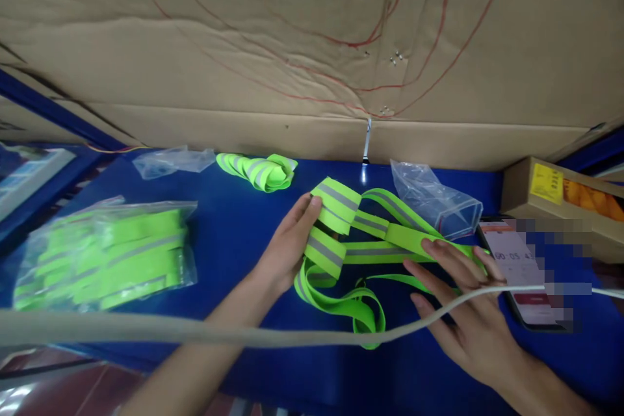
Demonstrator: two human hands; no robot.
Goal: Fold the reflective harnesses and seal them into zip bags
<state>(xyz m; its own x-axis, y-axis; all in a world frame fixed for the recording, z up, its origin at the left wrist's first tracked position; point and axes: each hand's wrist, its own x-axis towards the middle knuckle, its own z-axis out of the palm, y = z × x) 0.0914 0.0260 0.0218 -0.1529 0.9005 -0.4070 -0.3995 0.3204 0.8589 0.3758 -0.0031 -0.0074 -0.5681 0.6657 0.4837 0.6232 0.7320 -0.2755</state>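
Observation:
My left hand point(287, 240) pinches a folded part of a neon-green reflective strap point(335, 205) with grey stripes, thumb on top. Loops and loose lengths of this strap spread to the right and curl down toward the table's front. Over the strap's right part, my right hand point(468, 305) is held with its fingers spread, palm down. Its fingertips are at or just above the bands; whether they touch, I cannot tell. A pale cable point(312, 338) crosses the view in front of both forearms.
Bagged green straps point(112, 253) lie left on the blue table point(234, 312). A rolled strap point(258, 172) and clear bags point(173, 161) sit at the back. On the right are a phone point(517, 273) and an open cardboard box point(521, 188). Cardboard point(244, 65) walls the rear.

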